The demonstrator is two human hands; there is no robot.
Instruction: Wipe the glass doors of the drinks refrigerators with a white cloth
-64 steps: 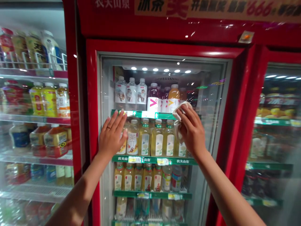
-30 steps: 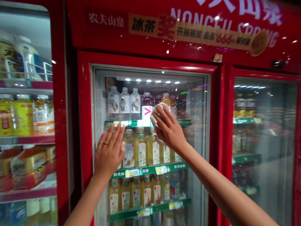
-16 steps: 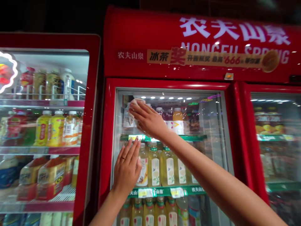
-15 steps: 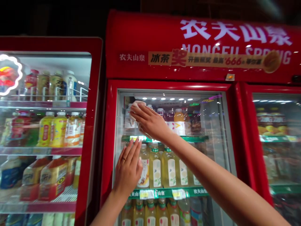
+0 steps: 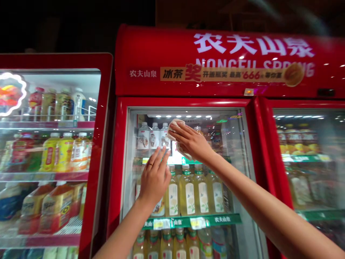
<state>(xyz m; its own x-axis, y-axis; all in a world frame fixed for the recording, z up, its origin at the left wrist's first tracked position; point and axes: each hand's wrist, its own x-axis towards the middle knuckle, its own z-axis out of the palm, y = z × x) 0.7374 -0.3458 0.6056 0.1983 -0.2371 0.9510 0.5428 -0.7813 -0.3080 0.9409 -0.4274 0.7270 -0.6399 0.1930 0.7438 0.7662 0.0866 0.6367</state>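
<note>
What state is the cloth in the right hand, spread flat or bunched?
Bunched: the white cloth sticks out crumpled around the right hand, pressed on the glass door.

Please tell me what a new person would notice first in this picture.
A red drinks cooler with white lettering on its lit top fills the centre. High on its glass door, the right hand presses a white cloth. Below, the ringed left hand lies flat.
</note>
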